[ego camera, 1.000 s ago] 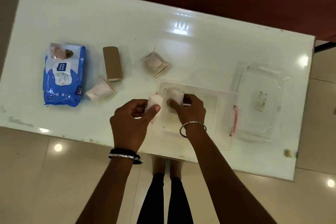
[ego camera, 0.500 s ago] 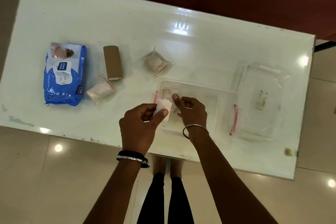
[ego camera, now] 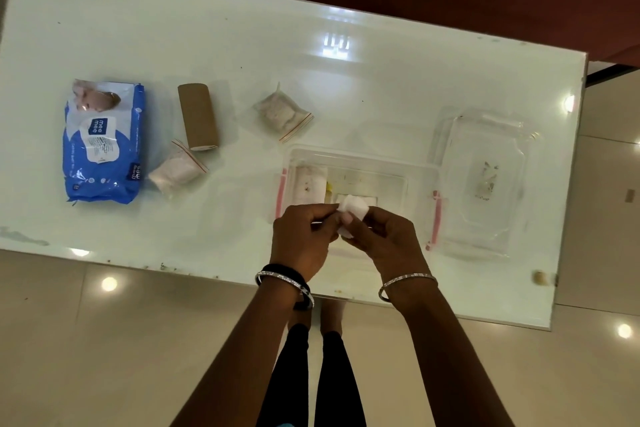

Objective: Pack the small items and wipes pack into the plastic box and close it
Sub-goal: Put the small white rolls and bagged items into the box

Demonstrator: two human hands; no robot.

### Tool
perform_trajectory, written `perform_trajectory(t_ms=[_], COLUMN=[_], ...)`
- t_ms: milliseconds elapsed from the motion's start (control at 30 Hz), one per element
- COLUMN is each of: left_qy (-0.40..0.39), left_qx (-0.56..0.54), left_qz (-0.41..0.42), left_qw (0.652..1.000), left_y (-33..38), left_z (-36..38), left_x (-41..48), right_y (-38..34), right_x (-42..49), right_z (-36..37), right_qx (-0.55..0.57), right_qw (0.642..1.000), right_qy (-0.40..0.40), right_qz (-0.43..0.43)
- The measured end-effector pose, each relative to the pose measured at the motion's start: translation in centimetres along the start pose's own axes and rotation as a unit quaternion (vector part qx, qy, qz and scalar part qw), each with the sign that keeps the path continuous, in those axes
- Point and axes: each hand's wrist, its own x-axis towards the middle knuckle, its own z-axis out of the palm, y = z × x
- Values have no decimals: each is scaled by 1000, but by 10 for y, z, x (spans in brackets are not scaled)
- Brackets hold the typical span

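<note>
My left hand (ego camera: 303,236) and my right hand (ego camera: 386,241) both pinch a small white roll (ego camera: 354,209) above the near edge of the open clear plastic box (ego camera: 420,180). Inside the box, at its left end, lies a white packet (ego camera: 310,184). The blue wipes pack (ego camera: 104,142) lies at the table's left. Beside it are a brown roll (ego camera: 198,116) and a small zip bag (ego camera: 176,172). A second zip bag (ego camera: 282,113) lies just beyond the box. The clear lid (ego camera: 485,180) rests to the right of the box.
The white glass table (ego camera: 346,80) ends near my wrists at its front edge, with tiled floor (ego camera: 104,340) below. A dark red wall runs along the far side. My legs show under the table edge.
My left hand carried the white roll rightward over the box. My right hand left the packet inside the box and came back to grip the roll too.
</note>
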Motion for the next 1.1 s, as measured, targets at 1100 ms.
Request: perform_trajectory(t_ms=[1100], left_qy=[6], left_qx=[-372], left_qz=[-288], left_qw=[883], left_y=[19], left_z=[-18], left_x=[4], right_y=[-1], right_x=[67], right_z=[17], right_qx=[-108], right_qw=[965], right_qy=[237], right_qz=[5])
